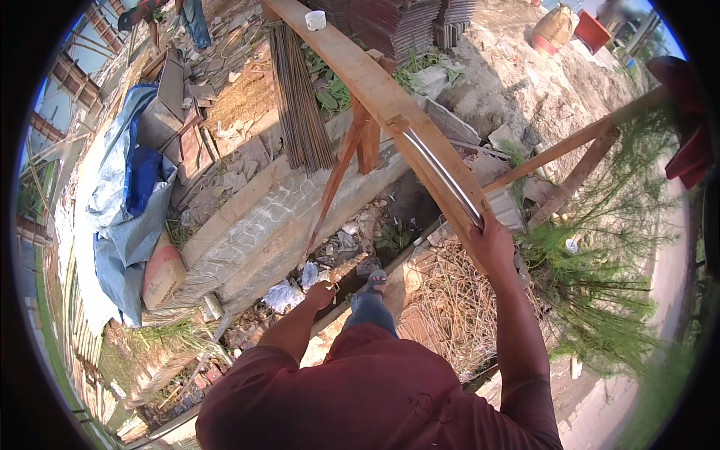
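Observation:
My right hand (491, 244) grips a long wooden plank (424, 165) at its lower right part, beside a silvery metal rod (442, 176) lying lengthwise on the plank's top. The plank runs diagonally up to the top of the view, where a small white cup-like object (315, 20) sits on it, and wooden posts (367, 142) stand beneath. My left hand (321, 294) is low near my leg, closed around something small and pale that I cannot make out.
A person (191, 26) is at the upper left. Steel rods (300, 101), stacked corrugated sheets (409, 30), a blue tarp (127, 202) and a concrete ledge (247, 217) surround the plank. My foot (375, 283) is by a debris-strewn ditch, with dry sticks (450, 307) and leafy branches (585, 277) rightward.

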Demonstrator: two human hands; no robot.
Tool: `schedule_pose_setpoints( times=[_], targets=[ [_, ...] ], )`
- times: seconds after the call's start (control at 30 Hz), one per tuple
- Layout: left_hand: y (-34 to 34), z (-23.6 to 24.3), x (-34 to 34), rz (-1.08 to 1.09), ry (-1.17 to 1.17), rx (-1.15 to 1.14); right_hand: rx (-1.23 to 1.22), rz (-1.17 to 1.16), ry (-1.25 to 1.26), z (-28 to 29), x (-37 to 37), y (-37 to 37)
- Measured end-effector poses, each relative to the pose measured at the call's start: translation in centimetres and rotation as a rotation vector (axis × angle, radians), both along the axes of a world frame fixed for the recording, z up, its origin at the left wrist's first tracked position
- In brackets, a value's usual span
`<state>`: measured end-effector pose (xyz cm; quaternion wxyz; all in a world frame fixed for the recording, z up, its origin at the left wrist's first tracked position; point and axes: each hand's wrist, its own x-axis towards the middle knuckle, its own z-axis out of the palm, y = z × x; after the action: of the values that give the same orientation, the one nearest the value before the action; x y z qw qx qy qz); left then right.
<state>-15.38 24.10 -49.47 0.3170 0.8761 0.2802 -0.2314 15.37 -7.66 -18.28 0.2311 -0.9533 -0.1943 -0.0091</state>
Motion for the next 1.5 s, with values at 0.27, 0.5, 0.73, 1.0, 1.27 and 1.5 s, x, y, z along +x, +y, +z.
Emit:
schedule_pose_setpoints(
  times=[0.27, 0.5, 0.73, 1.0, 1.27, 1.5],
  targets=[
    [10.9, -1.0, 20.0, 0.293, -0.217, 0.031, -0.212, 0.030, -0.170, -4.8, 11.6, 12.1],
    [22.3, -5.8, 29.1, 0.742, -0.395, 0.116, -0.303, 0.028, -0.140, -5.5, 11.8, 13.9],
    [31.8, -8.9, 35.1, 0.830, -0.330, 0.363, -0.297, 0.066, -0.153, -6.5, 12.5, 14.0],
    [34.5, -9.3, 38.9, 0.724, -0.071, 0.448, -0.311, 0.089, -0.170, -6.8, 12.9, 14.2],
    [35.1, -8.7, 39.2, 0.627, 0.010, 0.358, -0.304, 0.073, -0.125, -6.2, 13.0, 14.5],
    [34.9, -7.6, 39.4, 0.573, 0.080, 0.257, -0.283, 0.065, -0.128, -5.6, 13.0, 14.5]
  ],
)
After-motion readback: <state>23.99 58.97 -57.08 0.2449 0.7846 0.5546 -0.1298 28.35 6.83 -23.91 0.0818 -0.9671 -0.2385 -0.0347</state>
